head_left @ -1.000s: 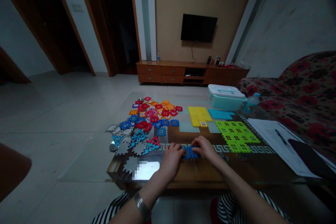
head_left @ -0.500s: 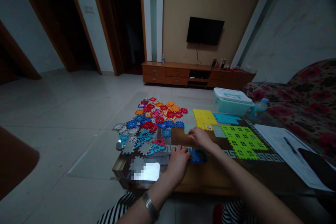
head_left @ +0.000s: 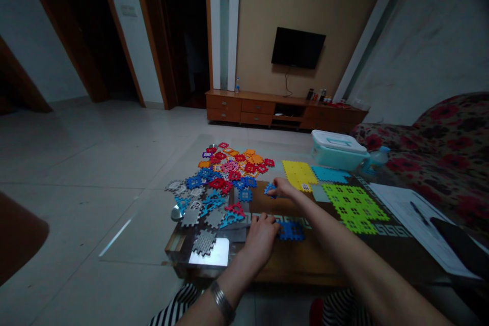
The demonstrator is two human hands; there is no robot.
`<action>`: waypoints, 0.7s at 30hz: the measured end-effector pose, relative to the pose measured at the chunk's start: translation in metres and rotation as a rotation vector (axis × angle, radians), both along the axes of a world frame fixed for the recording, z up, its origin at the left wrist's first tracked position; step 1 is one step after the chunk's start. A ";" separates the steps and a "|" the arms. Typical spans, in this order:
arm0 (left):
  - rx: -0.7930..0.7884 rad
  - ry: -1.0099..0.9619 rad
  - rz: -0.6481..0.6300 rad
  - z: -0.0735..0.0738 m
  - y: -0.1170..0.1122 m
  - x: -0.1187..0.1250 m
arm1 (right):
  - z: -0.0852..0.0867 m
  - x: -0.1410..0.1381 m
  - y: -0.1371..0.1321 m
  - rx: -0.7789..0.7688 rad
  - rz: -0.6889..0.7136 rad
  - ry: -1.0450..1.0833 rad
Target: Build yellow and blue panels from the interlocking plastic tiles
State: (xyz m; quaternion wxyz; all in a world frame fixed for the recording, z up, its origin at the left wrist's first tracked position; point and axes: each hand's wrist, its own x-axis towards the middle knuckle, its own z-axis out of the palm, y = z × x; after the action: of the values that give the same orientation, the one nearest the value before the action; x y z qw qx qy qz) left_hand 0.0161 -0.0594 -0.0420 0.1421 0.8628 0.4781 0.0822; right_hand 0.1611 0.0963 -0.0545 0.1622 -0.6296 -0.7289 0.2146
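My right hand (head_left: 281, 187) pinches a small blue interlocking tile (head_left: 269, 190) just above the table, to the right of a heap of tiles. My left hand (head_left: 263, 233) rests at the table's near edge, fingers slightly apart and bent downward. Its fingertips reach the left end of a dark blue panel of tiles (head_left: 291, 231); whether they press on it is hard to see. A lone blue window tile (head_left: 244, 194) lies at the heap's right side. The heap mixes red tiles (head_left: 219, 184), orange tiles (head_left: 252, 158) and grey tiles (head_left: 215, 217).
Joined panels lie to the right: yellow (head_left: 297, 172), light blue (head_left: 330, 174) and green (head_left: 353, 204). Behind them stand a lidded teal box (head_left: 339, 154) and a bottle (head_left: 378, 160). Paper (head_left: 405, 214) with a pen (head_left: 419, 214) and a dark object (head_left: 454, 244) occupy the right end.
My right hand has moved a little left and up, and a blue tile now shows in its fingers. A blue tile at the heap's right edge is gone. My left hand has barely shifted.
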 end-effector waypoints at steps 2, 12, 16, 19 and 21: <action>0.021 0.028 0.001 -0.002 -0.001 0.000 | -0.001 0.018 -0.016 0.029 -0.049 0.005; 0.137 -0.034 -0.097 -0.024 -0.006 0.017 | 0.000 0.114 -0.104 -0.204 0.045 0.301; 0.129 -0.013 -0.129 -0.024 -0.003 0.024 | -0.002 0.112 -0.114 -0.242 0.102 0.224; 0.125 -0.011 -0.118 -0.024 -0.001 0.026 | -0.007 0.109 -0.112 -0.198 0.046 0.134; 0.126 -0.016 -0.114 -0.025 0.000 0.025 | -0.011 0.109 -0.110 -0.125 0.025 0.081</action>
State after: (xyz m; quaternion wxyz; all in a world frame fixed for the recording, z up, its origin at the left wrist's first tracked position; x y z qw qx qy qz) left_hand 0.0416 -0.0595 -0.0674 0.0958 0.8951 0.4211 0.1108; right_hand 0.2706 -0.0140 -0.0650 0.1493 -0.6201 -0.7147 0.2871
